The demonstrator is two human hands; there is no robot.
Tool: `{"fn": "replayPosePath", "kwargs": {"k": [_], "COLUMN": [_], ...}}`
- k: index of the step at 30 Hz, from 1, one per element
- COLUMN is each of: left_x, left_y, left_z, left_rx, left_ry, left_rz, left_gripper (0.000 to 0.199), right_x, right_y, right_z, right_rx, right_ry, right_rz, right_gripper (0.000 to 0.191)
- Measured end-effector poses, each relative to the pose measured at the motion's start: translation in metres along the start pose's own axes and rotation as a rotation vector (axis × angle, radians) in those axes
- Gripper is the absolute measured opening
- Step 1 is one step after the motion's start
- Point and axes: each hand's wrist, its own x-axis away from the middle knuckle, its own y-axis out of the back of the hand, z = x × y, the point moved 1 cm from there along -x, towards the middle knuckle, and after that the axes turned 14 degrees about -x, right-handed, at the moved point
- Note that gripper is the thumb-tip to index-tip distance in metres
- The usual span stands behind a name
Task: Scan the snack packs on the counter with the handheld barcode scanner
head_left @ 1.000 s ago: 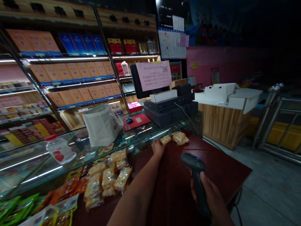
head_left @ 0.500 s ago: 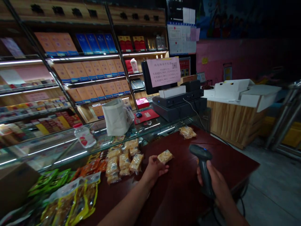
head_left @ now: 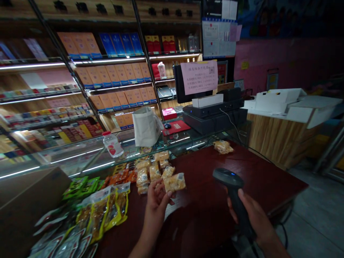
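Between the thumb and fingers of my left hand [head_left: 158,199] is a clear-wrapped snack pack [head_left: 174,182], pale yellow with a barcode label facing up. It hangs just above the table, beside a cluster of similar wrapped snack packs [head_left: 143,173]. My right hand [head_left: 254,211] is wrapped around the handle of a black barcode scanner [head_left: 233,190]. A small blue light glows on the scanner's head, which points left toward the held pack. Another wrapped snack bundle [head_left: 223,147] lies farther back on the table.
The dark red table [head_left: 199,215] meets a glass counter carrying a white bag [head_left: 146,127] and a red-capped bottle [head_left: 113,143]. Yellow-edged snack pouches [head_left: 107,211], green packets [head_left: 82,186] and a cardboard box [head_left: 32,200] sit at left. A cash register [head_left: 215,114] stands behind.
My left hand has turned the snack pack so its barcode label shows and brought it nearer the cluster. The scanner stays in my right hand. The view has swung slightly left.
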Motion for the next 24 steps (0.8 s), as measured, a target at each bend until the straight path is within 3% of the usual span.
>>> {"fn": "replayPosePath", "kwargs": {"k": [4, 10, 17, 24], "left_x": [0.001, 0.006, 0.009, 0.01], "left_y": [0.009, 0.011, 0.012, 0.01], "left_z": [-0.004, -0.007, 0.003, 0.008], "left_rx": [-0.012, -0.007, -0.047, -0.058], "left_ry": [-0.019, -0.063, -0.099, -0.146], "left_rz": [-0.022, -0.048, -0.107, -0.099], "left_gripper": [0.056, 0.047, 0.04, 0.035], "right_x": [0.02, 0.031, 0.039, 0.039], "right_y": [-0.015, -0.035, -0.053, -0.05], "right_z": [0.004, 0.007, 0.009, 0.005], "right_rx": [0.086, 0.177, 0.239, 0.246], "right_ry": [-0.053, -0.09, -0.061, -0.084], "right_rz": [0.18, 0.268, 0.216, 0.223], "right_gripper": [0.052, 0.053, 0.058, 0.055]}}
